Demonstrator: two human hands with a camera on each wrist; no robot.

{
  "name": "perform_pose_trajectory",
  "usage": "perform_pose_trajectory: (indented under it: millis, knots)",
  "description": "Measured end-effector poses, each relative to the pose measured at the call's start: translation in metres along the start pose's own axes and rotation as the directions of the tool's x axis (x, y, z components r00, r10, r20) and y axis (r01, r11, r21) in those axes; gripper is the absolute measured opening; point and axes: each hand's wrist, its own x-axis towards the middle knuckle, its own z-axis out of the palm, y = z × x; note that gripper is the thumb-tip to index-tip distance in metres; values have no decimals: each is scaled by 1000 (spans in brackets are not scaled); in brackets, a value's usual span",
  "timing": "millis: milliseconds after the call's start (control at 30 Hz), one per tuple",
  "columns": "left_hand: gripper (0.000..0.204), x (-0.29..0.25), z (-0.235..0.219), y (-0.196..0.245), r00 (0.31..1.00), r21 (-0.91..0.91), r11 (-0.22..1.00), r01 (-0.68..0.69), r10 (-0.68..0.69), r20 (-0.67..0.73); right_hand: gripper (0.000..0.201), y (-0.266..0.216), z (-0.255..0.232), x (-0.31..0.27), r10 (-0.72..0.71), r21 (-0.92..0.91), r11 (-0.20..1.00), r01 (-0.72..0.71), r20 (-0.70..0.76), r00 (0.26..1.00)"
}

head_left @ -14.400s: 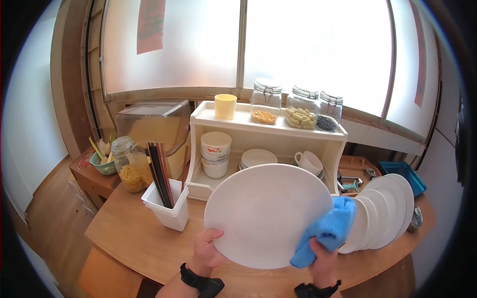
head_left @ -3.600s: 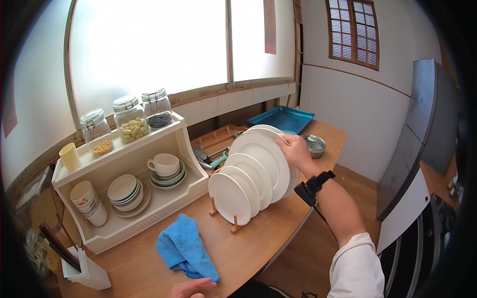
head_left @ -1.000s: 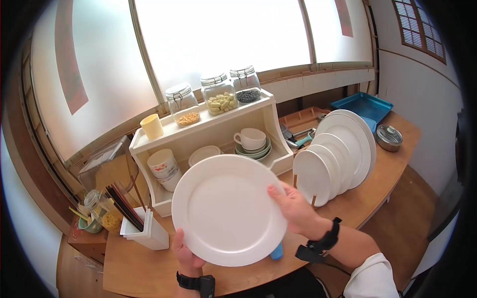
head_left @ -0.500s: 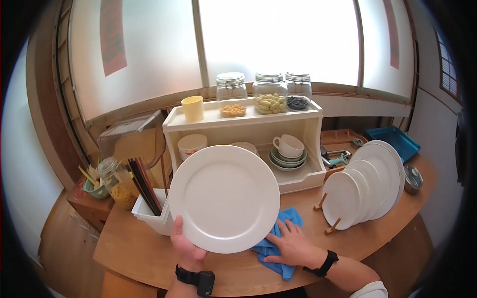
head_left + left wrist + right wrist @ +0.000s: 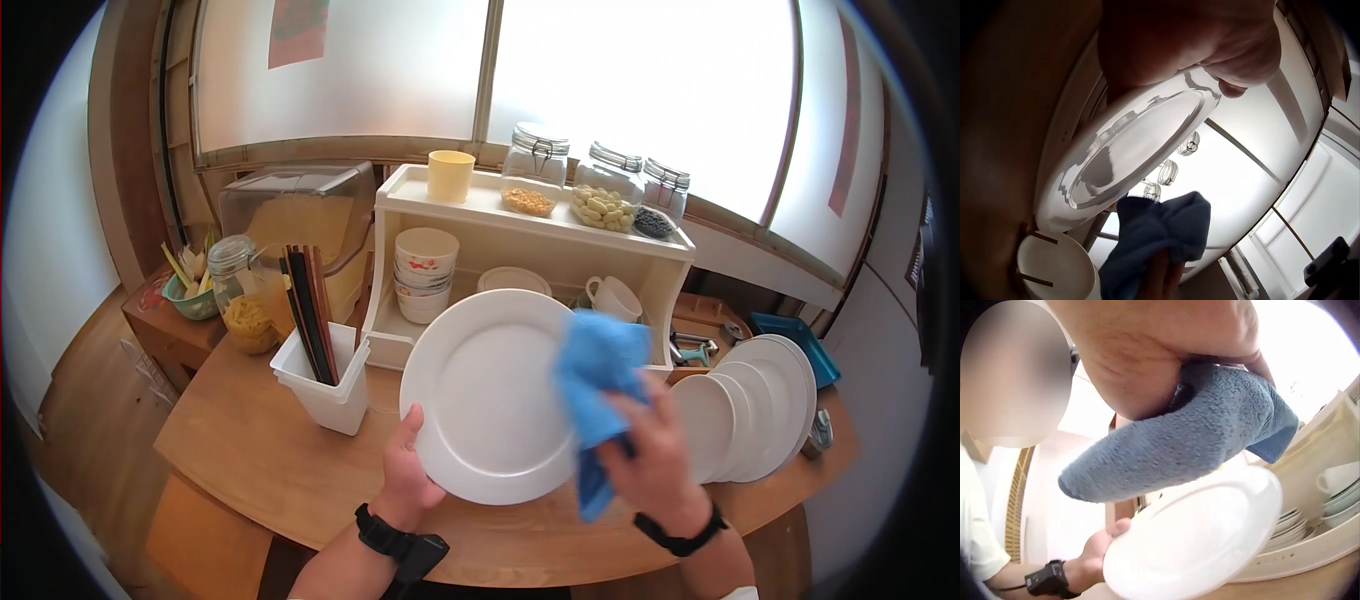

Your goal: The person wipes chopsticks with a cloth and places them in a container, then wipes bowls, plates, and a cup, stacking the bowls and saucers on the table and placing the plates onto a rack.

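My left hand [image 5: 405,475] grips a round white plate [image 5: 490,400] by its lower left rim, thumb on the face. The plate is tilted up above the table, its face toward the head camera. My right hand [image 5: 655,455] holds a blue cloth [image 5: 595,365], blurred in the head view, which overlaps the plate's right edge there. In the left wrist view the cloth [image 5: 1166,222] appears apart from the plate [image 5: 1141,137]. The right wrist view has the bunched cloth [image 5: 1166,453] over the plate's face [image 5: 1197,537]; the right fingertips are mostly hidden behind it.
White plates [image 5: 785,410] stand in a wooden rack on the right. Behind is a white shelf [image 5: 545,230] with bowls, a cup and jars. A white container [image 5: 325,390] of chopsticks stands left; a blue tray [image 5: 795,345] lies back right.
Earlier a larger plate was held; later the cloth lay on the table while my right hand reached the rack. Both hands then held this plate, and my right hand has since lifted the cloth.
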Motion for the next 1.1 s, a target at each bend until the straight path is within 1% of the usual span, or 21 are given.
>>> perform_pose_trajectory:
  millis: [33,67,100,133,200,233,300,367,433,500,600,667,733,767,800,867,933,967,1033,1067,1100]
  knots:
    - [58,-1,0,-2,999,5,999,42,-43,20,49,-11,17,7,-101,-60,993,106,77,992]
    - [58,-3,0,-4,999,4,999,46,-46,25,53,-17,39,6,-162,-87,980,182,194,967]
    - [57,-4,0,-7,997,-18,998,65,-64,47,51,-32,57,4,-184,-134,966,219,235,954]
    - [55,-3,1,-7,994,-38,996,82,-80,70,51,-45,67,10,-186,-137,966,221,230,955]
    - [55,1,5,-7,997,-27,999,43,-41,61,45,-59,80,20,-284,-110,938,328,300,911]
    - [55,1,6,-6,999,-9,1000,16,-16,44,45,-60,83,28,-282,-109,939,326,300,911]
    - [55,1,6,-5,999,-29,1000,8,-7,50,42,-53,86,58,-378,-55,913,403,256,890]
    - [56,1,3,-3,998,-5,1000,18,-18,55,42,-40,83,85,-334,-108,926,361,205,920]
    - [59,-3,4,2,999,25,1000,2,-3,40,41,-28,75,89,-300,-157,933,324,161,940]
    - [60,-3,3,7,999,17,999,-46,45,20,41,-12,64,87,-110,-258,956,138,122,986]
    - [60,0,1,11,994,-3,994,-114,114,-3,41,6,66,38,-97,-231,963,142,195,976]
    - [60,0,-3,7,990,-25,990,-139,138,-11,41,-17,69,-4,-127,-214,951,225,394,910]
    - [60,3,-9,2,998,-110,994,-27,33,58,40,-53,66,-20,-211,-78,955,286,497,842]
    - [60,3,-10,-2,998,-100,995,-13,19,61,39,-61,64,-11,-258,-24,949,314,509,821]
    - [59,3,-10,-8,1000,-99,995,2,-1,13,39,-60,65,3,-246,-28,954,300,501,830]
    - [59,2,-4,-13,999,-78,996,40,-42,-27,39,-48,70,37,-400,-27,891,453,427,811]
    - [59,-2,8,-13,997,-64,996,57,-53,62,38,-24,72,70,-296,-159,920,359,320,900]
    - [60,-2,5,-12,997,-40,997,65,-64,37,38,-17,67,77,-294,-164,921,355,308,905]
    - [61,-1,4,-7,999,-49,998,26,-25,24,39,-3,57,86,-259,-289,895,339,282,924]
    - [61,-1,2,-5,1000,-59,998,-6,7,6,39,-2,54,76,-272,-287,890,354,288,918]
    - [61,-1,0,-4,1000,-75,997,-20,20,-3,39,-5,51,51,-192,-334,887,319,362,912]
